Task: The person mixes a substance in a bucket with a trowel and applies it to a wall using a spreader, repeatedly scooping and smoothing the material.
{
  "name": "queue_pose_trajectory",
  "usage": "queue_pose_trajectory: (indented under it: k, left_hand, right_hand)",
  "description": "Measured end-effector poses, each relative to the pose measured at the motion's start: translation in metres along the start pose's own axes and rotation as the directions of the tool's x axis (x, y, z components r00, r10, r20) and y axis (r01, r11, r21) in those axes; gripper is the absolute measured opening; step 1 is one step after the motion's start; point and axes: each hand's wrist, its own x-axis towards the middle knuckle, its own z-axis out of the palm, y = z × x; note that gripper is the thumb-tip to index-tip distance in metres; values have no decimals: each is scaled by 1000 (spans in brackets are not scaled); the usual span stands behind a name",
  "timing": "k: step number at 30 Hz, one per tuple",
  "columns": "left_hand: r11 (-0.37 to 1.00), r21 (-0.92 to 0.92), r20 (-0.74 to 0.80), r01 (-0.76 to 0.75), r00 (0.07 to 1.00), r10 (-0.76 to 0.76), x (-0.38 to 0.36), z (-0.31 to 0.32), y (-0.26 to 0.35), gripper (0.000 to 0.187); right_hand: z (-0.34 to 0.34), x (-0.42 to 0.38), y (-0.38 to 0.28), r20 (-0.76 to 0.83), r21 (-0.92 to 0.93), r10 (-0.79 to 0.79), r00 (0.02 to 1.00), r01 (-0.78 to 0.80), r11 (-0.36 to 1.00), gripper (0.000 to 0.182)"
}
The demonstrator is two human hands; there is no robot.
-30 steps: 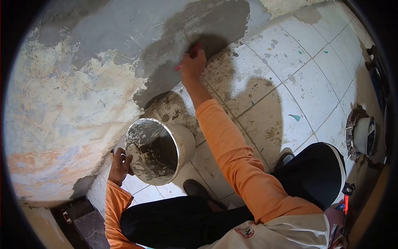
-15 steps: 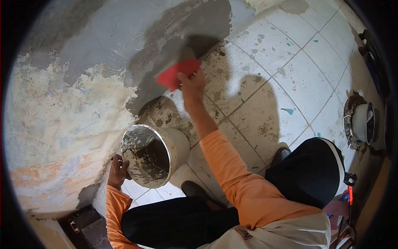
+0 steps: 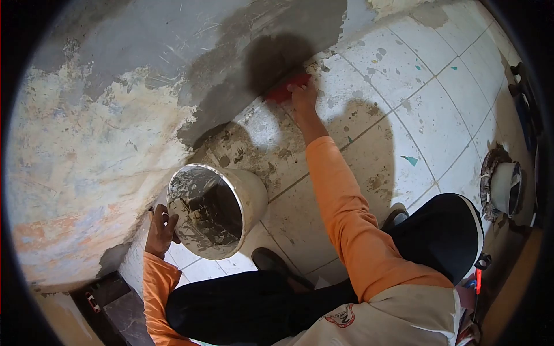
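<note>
My right hand [image 3: 304, 98] is closed on a red scraper [image 3: 287, 88], low on the wall where the wet grey plaster [image 3: 231, 69] meets the tiled floor. A round shadow falls on the plaster just above the scraper. My left hand [image 3: 161, 232] grips the rim of a white bucket [image 3: 253, 199], which is tilted with its mouth toward the wall. Grey wet mix [image 3: 210, 216] coats the bucket's inside.
White floor tiles [image 3: 421, 115] carry grey splatters and small green bits. A round container with a crusted rim [image 3: 505, 183] stands at the right. My sandalled foot [image 3: 274, 266] is beside the bucket. A dark tiled block [image 3: 124, 305] lies at the lower left.
My right hand has moved the red scraper to the right, down to the foot of the wall. My left hand still holds the bucket in nearly the same place.
</note>
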Motion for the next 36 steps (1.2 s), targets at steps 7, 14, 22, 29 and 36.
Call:
queue_pose_trajectory:
  k: [7, 14, 22, 29, 36]
  left_hand:
    - [999, 38, -4, -27, 1000, 27, 3, 1, -4, 20]
    - [991, 114, 8, -74, 997, 74, 3, -1, 3, 20]
    - [987, 136, -12, -91, 996, 93, 1, 1, 6, 19]
    - [991, 108, -13, -75, 997, 76, 2, 1, 7, 21]
    - [989, 129, -4, -75, 997, 77, -1, 1, 8, 24]
  right_hand:
    - [37, -56, -111, -37, 20, 61, 997, -60, 998, 50]
    - [54, -73, -149, 65, 180, -64, 996, 51, 982, 39]
    - [97, -99, -205, 150, 253, -246, 957, 203, 946, 34]
    - [164, -128, -230, 64, 3, -660, 748, 662, 750, 28]
    - [100, -188, -197, 150, -18, -515, 844, 523, 852, 32]
